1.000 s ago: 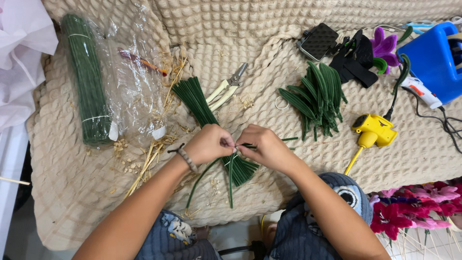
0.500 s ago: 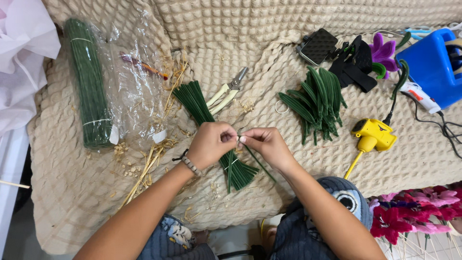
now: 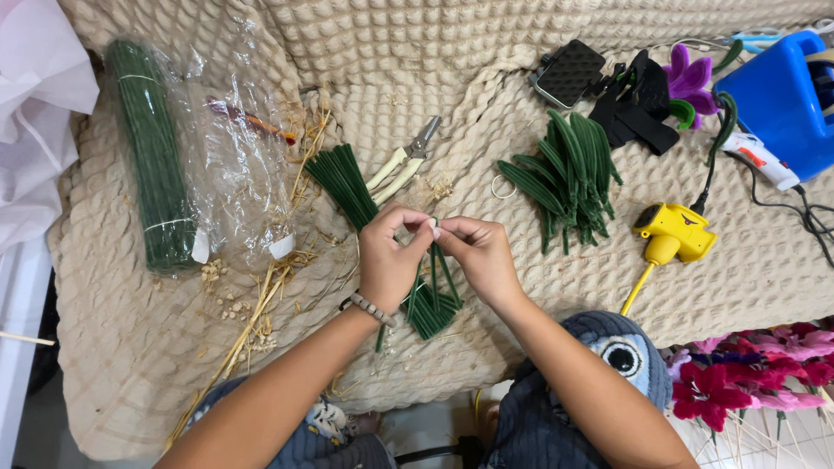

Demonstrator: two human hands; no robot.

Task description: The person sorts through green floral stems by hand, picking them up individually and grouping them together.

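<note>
Scanning from the left edge: white crumpled tissue paper, then a long tied bundle of dark green fuzzy stems half inside a clear crinkled plastic sleeve. Loose yellow straw bits lie scattered below it on the beige waffle-weave blanket.

Centre: a fan of short dark green pipe-cleaner pieces lies beside cream-handled wire cutters. Just below, the left hand, with a beaded bracelet on its wrist, and the right hand meet fingertip to fingertip. Both thumbs and forefingers are pressed together, pinching the top end of a thin green pipe-cleaner strand; the other fingers are curled in. The strand hangs down to a small cluster of folded green pipe-cleaner loops resting on the blanket between the wrists.

Right: a pile of finished green pipe-cleaner leaves, a black phone stand, a purple pipe-cleaner flower, a yellow plug adapter, a white glue gun, a blue plastic box, and red and pink pipe-cleaner flowers at lower right.

Risks, as judged: the pinch is at the very tip, so the strand could slip free or kink unevenly. The wire end might prick a fingertip. The loose cluster below could tangle or snag in the blanket weave.
</note>
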